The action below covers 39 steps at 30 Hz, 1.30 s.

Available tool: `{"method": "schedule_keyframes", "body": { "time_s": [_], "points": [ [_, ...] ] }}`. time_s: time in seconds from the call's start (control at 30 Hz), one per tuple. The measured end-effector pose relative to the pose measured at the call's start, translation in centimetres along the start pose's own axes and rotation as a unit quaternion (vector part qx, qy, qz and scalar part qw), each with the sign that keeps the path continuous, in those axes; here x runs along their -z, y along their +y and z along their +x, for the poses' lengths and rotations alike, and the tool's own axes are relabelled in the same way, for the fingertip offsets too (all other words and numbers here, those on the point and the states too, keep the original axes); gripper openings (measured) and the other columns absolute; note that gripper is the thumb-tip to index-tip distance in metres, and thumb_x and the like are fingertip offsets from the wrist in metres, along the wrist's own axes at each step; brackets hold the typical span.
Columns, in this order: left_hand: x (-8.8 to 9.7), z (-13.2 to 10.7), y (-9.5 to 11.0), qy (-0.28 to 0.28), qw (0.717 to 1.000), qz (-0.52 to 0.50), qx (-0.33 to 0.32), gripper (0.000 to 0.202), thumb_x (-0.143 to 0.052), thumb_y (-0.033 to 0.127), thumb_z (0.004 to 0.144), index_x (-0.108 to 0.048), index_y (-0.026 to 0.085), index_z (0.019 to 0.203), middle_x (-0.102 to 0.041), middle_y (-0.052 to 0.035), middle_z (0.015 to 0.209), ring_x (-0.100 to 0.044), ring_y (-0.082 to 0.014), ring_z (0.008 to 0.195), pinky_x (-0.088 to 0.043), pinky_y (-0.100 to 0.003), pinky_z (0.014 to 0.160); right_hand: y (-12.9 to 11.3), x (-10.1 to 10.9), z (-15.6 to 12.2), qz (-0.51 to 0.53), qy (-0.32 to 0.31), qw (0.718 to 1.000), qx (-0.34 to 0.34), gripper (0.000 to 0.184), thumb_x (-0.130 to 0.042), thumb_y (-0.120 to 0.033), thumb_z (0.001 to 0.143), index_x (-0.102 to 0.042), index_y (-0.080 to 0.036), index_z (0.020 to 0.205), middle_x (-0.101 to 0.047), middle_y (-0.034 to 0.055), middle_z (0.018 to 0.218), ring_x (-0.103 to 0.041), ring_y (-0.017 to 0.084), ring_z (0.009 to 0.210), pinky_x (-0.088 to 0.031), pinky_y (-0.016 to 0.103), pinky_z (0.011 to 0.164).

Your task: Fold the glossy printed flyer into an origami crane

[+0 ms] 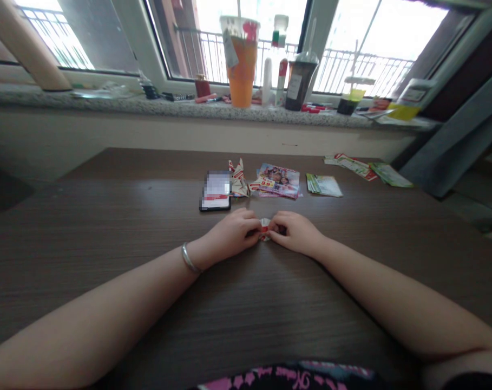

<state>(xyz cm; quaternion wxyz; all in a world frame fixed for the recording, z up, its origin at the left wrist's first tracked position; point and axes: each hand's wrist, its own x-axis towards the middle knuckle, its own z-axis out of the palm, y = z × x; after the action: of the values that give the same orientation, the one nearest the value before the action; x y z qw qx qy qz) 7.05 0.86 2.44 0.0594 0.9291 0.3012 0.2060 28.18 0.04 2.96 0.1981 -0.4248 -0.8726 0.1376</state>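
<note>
A small piece of folded red-and-white paper [264, 229] is held between my two hands, low over the dark table. My left hand [240, 232], with a silver bangle at the wrist, pinches its left side. On the right side, the fingers of my right hand [294, 232] are closed on the same paper. Parts of the paper are hidden behind my fingertips. Just beyond my left hand lies a phone [215, 190] with a lit, blurred screen. Beside the phone stands a pointed folded-paper figure [240, 180] in red and cream.
Printed leaflets [281, 181] lie beyond my hands, with a stack of green-and-white slips [323, 185] to their right. More paper strips [355, 166] are at the table's far right. Cups, including a tall orange drink [241, 65], line the stone windowsill [172, 110].
</note>
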Motion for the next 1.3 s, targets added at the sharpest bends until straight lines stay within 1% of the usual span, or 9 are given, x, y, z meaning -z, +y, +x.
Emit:
{"method": "schedule_keyframes", "body": {
  "time_s": [0.13, 0.27, 0.43, 0.53, 0.73, 0.97, 1.2, 1.3],
  "points": [
    [-0.2, 0.2, 0.0, 0.002, 1.0, -0.009, 0.024, 0.014, -0.056, 0.023, 0.088, -0.063, 0.015, 0.079, -0.058, -0.0045, 0.08, -0.054, -0.0157, 0.078, -0.043, -0.028, 0.073, 0.0, 0.2, 0.0, -0.021, -0.012, 1.0, -0.016, 0.019, -0.059, -0.031, 0.086, -0.06, -0.017, 0.073, -0.06, 0.0014, 0.077, -0.053, 0.013, 0.072, -0.034, 0.023, 0.064],
    [-0.2, 0.4, -0.1, -0.011, 0.999, 0.0, 0.045, 0.014, -0.057, 0.023, 0.086, -0.063, 0.015, 0.076, -0.058, -0.0045, 0.08, -0.053, -0.0162, 0.078, -0.043, -0.029, 0.074, 0.0, 0.2, 0.1, -0.052, -0.014, 0.997, -0.047, 0.025, -0.058, -0.038, 0.088, -0.059, -0.018, 0.073, -0.062, 0.0015, 0.078, -0.053, 0.013, 0.07, -0.032, 0.024, 0.062],
    [-0.2, 0.6, -0.2, -0.022, 0.998, 0.006, 0.057, 0.019, -0.055, 0.027, 0.088, -0.063, 0.015, 0.076, -0.058, -0.0047, 0.081, -0.052, -0.0169, 0.08, -0.042, -0.029, 0.073, 0.1, 0.2, 0.3, -0.055, -0.023, 0.996, -0.068, 0.029, -0.056, -0.042, 0.088, -0.06, -0.019, 0.072, -0.063, 0.0018, 0.078, -0.053, 0.013, 0.07, -0.03, 0.025, 0.059],
    [-0.2, 0.8, -0.3, -0.032, 0.997, 0.027, 0.059, 0.024, -0.053, 0.03, 0.091, -0.062, 0.015, 0.074, -0.058, -0.0047, 0.079, -0.052, -0.0167, 0.078, -0.04, -0.029, 0.071, 0.1, 0.2, 0.4, -0.058, -0.027, 0.995, -0.076, 0.028, -0.056, -0.04, 0.088, -0.059, -0.019, 0.07, -0.062, 0.0017, 0.076, -0.051, 0.013, 0.067, -0.028, 0.025, 0.058],
    [0.2, 1.1, 0.0, -0.054, 0.995, 0.06, 0.062, 0.024, -0.054, 0.029, 0.09, -0.061, 0.014, 0.072, -0.057, -0.0039, 0.076, -0.051, -0.0161, 0.074, -0.038, -0.028, 0.067, -0.2, 0.2, 0.5, -0.079, -0.027, 0.994, -0.066, 0.023, -0.056, -0.033, 0.087, -0.059, -0.019, 0.069, -0.062, 0.0019, 0.075, -0.051, 0.014, 0.067, -0.029, 0.026, 0.059],
    [0.5, 1.2, 0.3, -0.076, 0.99, 0.092, 0.08, 0.029, -0.05, 0.033, 0.092, -0.061, 0.015, 0.073, -0.058, -0.0044, 0.076, -0.052, -0.0164, 0.072, -0.038, -0.028, 0.065, -0.2, 0.1, 0.5, -0.079, -0.027, 0.994, -0.072, 0.021, -0.056, -0.033, 0.085, -0.059, -0.019, 0.069, -0.062, 0.0017, 0.075, -0.051, 0.014, 0.066, -0.029, 0.026, 0.058],
    [0.4, 1.3, 0.4, -0.076, 0.984, 0.131, 0.09, 0.028, -0.05, 0.036, 0.09, -0.061, 0.016, 0.074, -0.058, -0.0042, 0.077, -0.054, -0.0155, 0.068, -0.038, -0.026, 0.059, -0.3, 0.2, 0.7, -0.091, -0.032, 0.992, -0.076, 0.018, -0.059, -0.034, 0.083, -0.06, -0.02, 0.072, -0.063, 0.002, 0.077, -0.053, 0.015, 0.069, -0.03, 0.026, 0.058],
    [0.4, 1.3, 0.5, -0.078, 0.983, 0.14, 0.088, 0.028, -0.049, 0.037, 0.09, -0.06, 0.017, 0.075, -0.058, -0.0041, 0.077, -0.054, -0.0155, 0.069, -0.038, -0.026, 0.059, -0.4, 0.2, 0.7, -0.086, -0.032, 0.993, -0.079, 0.016, -0.06, -0.033, 0.081, -0.06, -0.02, 0.072, -0.064, 0.0015, 0.078, -0.053, 0.015, 0.069, -0.029, 0.026, 0.058]
  ]
}}
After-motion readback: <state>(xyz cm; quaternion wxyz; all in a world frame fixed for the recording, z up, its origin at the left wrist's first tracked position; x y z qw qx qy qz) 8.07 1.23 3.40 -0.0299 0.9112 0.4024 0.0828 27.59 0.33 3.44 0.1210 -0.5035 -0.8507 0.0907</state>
